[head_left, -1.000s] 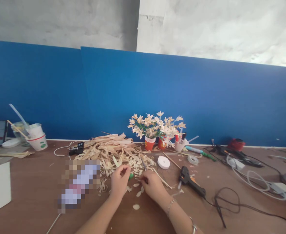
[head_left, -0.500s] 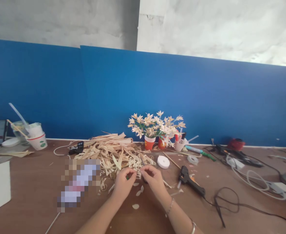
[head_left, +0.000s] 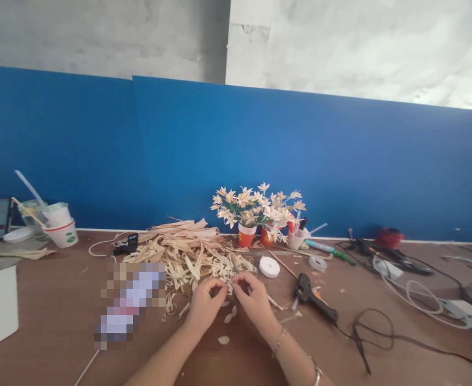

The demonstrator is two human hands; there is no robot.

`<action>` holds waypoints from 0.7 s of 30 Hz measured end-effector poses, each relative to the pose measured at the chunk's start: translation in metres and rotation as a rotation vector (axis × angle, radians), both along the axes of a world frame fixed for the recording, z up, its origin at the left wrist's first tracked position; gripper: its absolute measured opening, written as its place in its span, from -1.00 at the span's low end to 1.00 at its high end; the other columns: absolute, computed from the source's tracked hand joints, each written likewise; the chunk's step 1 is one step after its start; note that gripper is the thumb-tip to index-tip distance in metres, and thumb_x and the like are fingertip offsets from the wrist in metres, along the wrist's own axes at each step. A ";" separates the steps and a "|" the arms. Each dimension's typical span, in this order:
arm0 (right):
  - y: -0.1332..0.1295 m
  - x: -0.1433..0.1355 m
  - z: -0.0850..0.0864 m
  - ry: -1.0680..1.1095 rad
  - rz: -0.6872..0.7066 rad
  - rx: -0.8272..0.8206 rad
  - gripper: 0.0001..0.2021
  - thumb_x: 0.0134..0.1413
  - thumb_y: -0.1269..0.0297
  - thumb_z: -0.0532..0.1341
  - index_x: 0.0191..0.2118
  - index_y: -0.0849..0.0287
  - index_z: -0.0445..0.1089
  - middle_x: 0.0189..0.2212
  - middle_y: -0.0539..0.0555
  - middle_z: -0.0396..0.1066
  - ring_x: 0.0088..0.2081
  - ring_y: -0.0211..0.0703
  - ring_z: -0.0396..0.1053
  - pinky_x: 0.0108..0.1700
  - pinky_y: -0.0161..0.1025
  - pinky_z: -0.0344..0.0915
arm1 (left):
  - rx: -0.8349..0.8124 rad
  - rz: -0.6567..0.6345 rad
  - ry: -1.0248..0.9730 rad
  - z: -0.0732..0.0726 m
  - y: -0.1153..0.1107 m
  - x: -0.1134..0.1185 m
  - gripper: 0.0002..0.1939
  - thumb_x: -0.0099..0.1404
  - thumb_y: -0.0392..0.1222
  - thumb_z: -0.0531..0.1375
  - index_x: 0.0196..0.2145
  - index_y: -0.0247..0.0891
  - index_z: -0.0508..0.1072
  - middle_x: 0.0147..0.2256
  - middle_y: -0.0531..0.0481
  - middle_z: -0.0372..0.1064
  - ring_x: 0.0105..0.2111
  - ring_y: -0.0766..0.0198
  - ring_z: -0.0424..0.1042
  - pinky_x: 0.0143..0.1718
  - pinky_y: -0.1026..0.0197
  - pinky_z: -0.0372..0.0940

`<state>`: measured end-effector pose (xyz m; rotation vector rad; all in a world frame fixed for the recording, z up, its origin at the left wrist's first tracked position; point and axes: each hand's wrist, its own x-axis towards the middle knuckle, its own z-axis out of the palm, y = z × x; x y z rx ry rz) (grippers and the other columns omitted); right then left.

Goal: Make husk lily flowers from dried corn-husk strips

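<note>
Close together over the table, my left hand and my right hand each have thumb and index finger pinched. Whatever sits between the fingertips is too small to make out. Just beyond the hands spreads a heap of dry pale husk strips. Below the fingertips lie a few loose petal-shaped pieces, one petal nearest me. Behind the heap, husk-coloured flowers on green stems stand in a red paper cup and another beside it.
Right of my hands lie a black glue gun with its cord, a white tape roll and a clear tape roll. A blurred-out object lies to the left. A white cup stands far left; a blue partition borders the table.
My left thumb and index finger have shifted slightly, with a wider gap showing inside their curl. Both hands otherwise keep nearly the same place, and the table things have not moved.
</note>
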<state>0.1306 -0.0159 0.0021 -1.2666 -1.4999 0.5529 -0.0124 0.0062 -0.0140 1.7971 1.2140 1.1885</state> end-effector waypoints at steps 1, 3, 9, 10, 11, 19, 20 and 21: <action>0.000 0.000 0.000 -0.011 0.002 0.001 -0.91 -0.06 0.35 0.13 -0.44 0.20 0.37 -0.50 0.04 0.38 -0.46 -0.20 0.27 -0.38 -0.30 0.22 | 0.000 -0.004 0.001 0.000 0.000 0.000 -0.82 0.13 -0.18 0.11 -0.53 -0.26 0.45 -0.51 0.02 0.41 -0.46 0.26 0.33 -0.39 0.27 0.21; 0.001 0.001 -0.001 -0.028 0.004 0.008 -0.90 -0.05 0.36 0.12 -0.44 0.20 0.37 -0.49 0.04 0.39 -0.45 -0.20 0.27 -0.37 -0.30 0.22 | -0.001 -0.013 -0.001 -0.001 0.000 0.000 -0.82 0.13 -0.18 0.11 -0.52 -0.26 0.45 -0.50 0.01 0.41 -0.45 0.25 0.34 -0.38 0.26 0.21; 0.002 0.003 -0.002 -0.041 0.013 0.019 -0.89 -0.04 0.36 0.11 -0.42 0.20 0.38 -0.48 0.05 0.40 -0.45 -0.21 0.29 -0.37 -0.30 0.24 | 0.015 -0.024 -0.007 -0.001 0.000 0.000 -0.84 0.11 -0.21 0.11 -0.51 -0.26 0.47 -0.50 0.01 0.42 -0.45 0.25 0.34 -0.37 0.26 0.23; 0.002 0.003 -0.002 -0.043 0.012 0.019 -0.89 -0.04 0.36 0.11 -0.42 0.20 0.38 -0.47 0.05 0.40 -0.45 -0.21 0.29 -0.37 -0.30 0.24 | 0.014 -0.027 -0.007 -0.001 0.000 0.000 -0.83 0.12 -0.20 0.11 -0.51 -0.26 0.47 -0.50 0.01 0.42 -0.45 0.25 0.34 -0.37 0.26 0.23; 0.002 0.003 -0.001 -0.045 0.012 0.018 -0.89 -0.04 0.36 0.11 -0.41 0.20 0.38 -0.47 0.05 0.40 -0.45 -0.21 0.29 -0.37 -0.30 0.24 | 0.010 -0.030 -0.005 -0.001 0.000 0.000 -0.83 0.12 -0.19 0.11 -0.51 -0.26 0.47 -0.50 0.01 0.42 -0.45 0.25 0.34 -0.38 0.25 0.22; 0.001 0.003 -0.001 0.006 0.030 -0.010 -0.86 -0.04 0.32 0.15 -0.32 0.20 0.40 -0.45 0.05 0.40 -0.42 -0.19 0.31 -0.35 -0.28 0.25 | -0.019 -0.051 -0.018 0.001 -0.001 0.000 -0.83 0.12 -0.19 0.11 -0.53 -0.26 0.46 -0.52 0.01 0.41 -0.46 0.26 0.33 -0.40 0.26 0.22; 0.001 0.003 0.000 0.050 0.039 -0.019 -0.81 -0.03 0.29 0.15 -0.26 0.20 0.40 -0.45 0.04 0.40 -0.43 -0.20 0.30 -0.36 -0.28 0.25 | -0.039 -0.062 -0.031 0.002 -0.001 0.000 -0.82 0.12 -0.18 0.11 -0.53 -0.26 0.46 -0.52 0.01 0.41 -0.47 0.26 0.33 -0.40 0.27 0.22; 0.002 0.004 0.001 0.105 0.049 -0.031 -0.76 -0.02 0.24 0.16 -0.19 0.19 0.39 -0.44 0.04 0.39 -0.45 -0.20 0.30 -0.38 -0.29 0.25 | -0.066 -0.077 -0.050 0.003 -0.001 0.001 -0.82 0.12 -0.17 0.11 -0.53 -0.27 0.46 -0.53 0.01 0.40 -0.48 0.26 0.33 -0.41 0.27 0.23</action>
